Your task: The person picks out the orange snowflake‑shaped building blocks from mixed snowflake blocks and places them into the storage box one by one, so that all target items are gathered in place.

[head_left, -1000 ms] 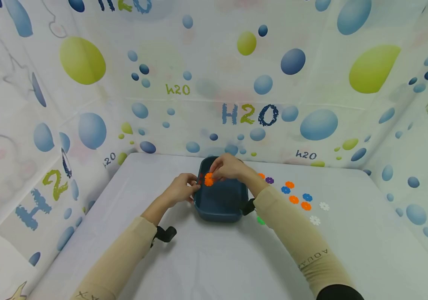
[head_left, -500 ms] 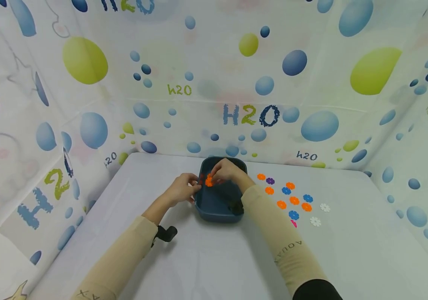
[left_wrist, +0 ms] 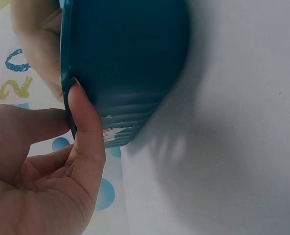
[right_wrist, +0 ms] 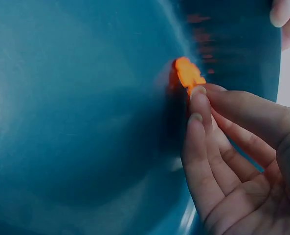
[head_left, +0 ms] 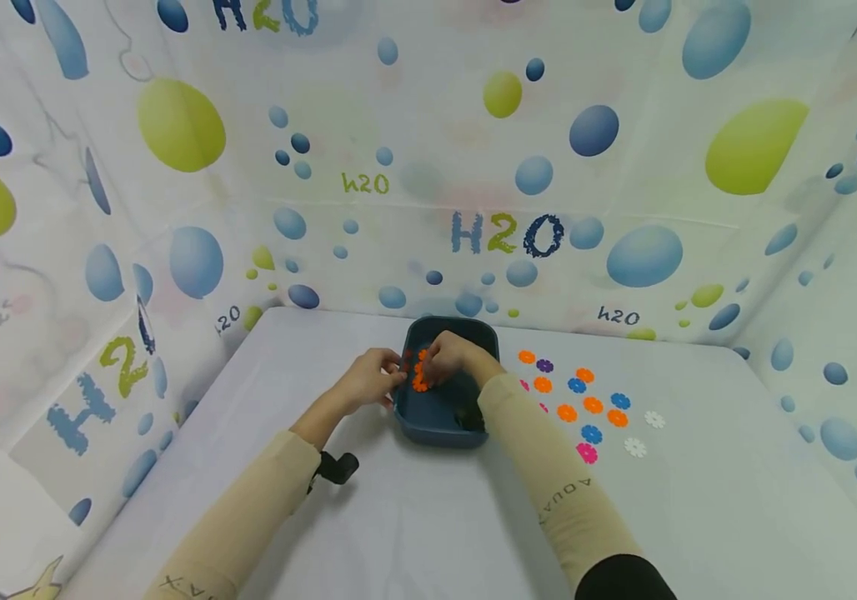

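Note:
A dark blue, deep rectangular tub (head_left: 439, 435) stands on the table between the hands. My left hand (head_left: 365, 379) pinches its left rim, thumb on one side and fingers on the other, as the left wrist view shows up close. My right hand (head_left: 454, 358) reaches down inside the tub. Between its thumb and fingertips it holds an orange flower-shaped plastic piece (right_wrist: 188, 73), seen nearly edge-on in the right wrist view, close by the tub's inner wall (right_wrist: 233, 54). The fingers hide part of the piece.
Right of the tub lie scattered flower discs: several orange ones (head_left: 593, 405), several blue ones (head_left: 591, 434), a purple one (head_left: 544, 366), pink ones (head_left: 587, 453) and two white ones (head_left: 634, 447). The right forearm (head_left: 541, 467) passes in front of some. A printed curtain (head_left: 413, 192) stands behind.
My right hand has gone lower into the tub with the orange piece. Its forearm has shifted left, uncovering more discs on the table. My left hand keeps its hold on the rim.

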`<state>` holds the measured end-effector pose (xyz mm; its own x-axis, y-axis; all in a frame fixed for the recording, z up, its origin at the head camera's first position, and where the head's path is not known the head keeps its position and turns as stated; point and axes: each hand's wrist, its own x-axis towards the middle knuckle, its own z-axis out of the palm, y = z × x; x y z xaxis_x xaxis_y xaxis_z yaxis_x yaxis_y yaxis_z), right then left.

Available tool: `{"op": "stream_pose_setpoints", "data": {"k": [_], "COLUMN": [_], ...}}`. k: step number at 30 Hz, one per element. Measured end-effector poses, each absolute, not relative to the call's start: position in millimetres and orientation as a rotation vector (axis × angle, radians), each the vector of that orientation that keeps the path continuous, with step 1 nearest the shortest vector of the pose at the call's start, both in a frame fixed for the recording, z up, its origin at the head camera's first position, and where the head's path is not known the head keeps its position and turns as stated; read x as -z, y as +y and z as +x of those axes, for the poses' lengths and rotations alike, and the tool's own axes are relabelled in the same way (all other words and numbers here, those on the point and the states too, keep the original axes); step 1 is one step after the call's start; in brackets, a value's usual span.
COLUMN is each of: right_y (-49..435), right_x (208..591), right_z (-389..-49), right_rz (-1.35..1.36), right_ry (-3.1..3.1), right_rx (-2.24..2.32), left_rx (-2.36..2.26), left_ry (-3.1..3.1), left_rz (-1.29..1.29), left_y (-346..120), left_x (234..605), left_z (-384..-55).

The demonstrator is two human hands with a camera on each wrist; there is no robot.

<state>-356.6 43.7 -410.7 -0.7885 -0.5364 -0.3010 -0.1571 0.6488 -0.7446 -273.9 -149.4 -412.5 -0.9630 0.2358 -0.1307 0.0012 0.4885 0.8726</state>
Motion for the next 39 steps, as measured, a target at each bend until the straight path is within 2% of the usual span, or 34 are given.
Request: {"op": "stream_pose_setpoints", "data": {"k": [22, 32, 39], "right_y": [40.5, 42.7, 48.1], "right_x": [411.0, 371.8, 345.8], "right_z": [-352.5, -350.4, -337.1], "right_rz": [-0.415, -0.526, -0.623], "right_ry": [2.382, 2.424, 2.455], "right_rx": [1.004, 0.906, 0.860], "left_rx": [-1.472, -1.447, -1.442], "left_ry": [2.501, 2.497, 2.492], "left_rz": [0.206, 0.222, 0.213], "left_y": [-147.9, -148.9, -147.6], "left_x": [412.0, 407.1, 405.0], "left_z": [-272.2, -272.2, -270.6]}}
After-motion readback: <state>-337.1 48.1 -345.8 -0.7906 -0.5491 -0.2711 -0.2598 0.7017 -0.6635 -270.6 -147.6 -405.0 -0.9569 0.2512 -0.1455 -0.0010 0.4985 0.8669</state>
